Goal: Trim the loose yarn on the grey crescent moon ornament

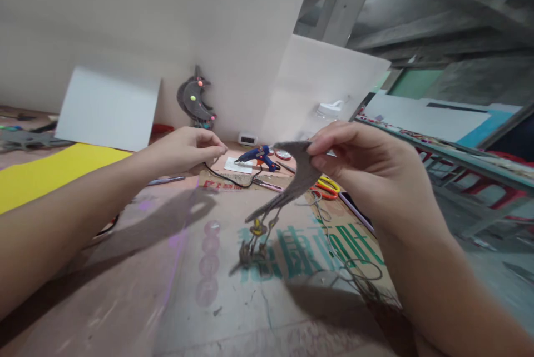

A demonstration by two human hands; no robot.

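Between thumb and fingers, my right hand [367,168] pinches a grey felt crescent moon [298,170] near its upper part. From its lower tip hang strings with a small yellow piece [257,227] and a blurred grey piece [250,257] over the table. My left hand [192,150] is raised to the left, apart from the moon, with thumb and fingertips pressed together; anything between them is too small to make out. Beyond the hands lies a blue glue gun [256,155], its nozzle over a small white card [237,165].
Another grey moon [194,98] with coloured dots is at the back board. Scissors [328,187] with yellow and orange handles lie behind the right hand. A white panel [108,107], a yellow sheet [62,170], a clear bottle [328,114] and loose cord [362,271] surround the work area.
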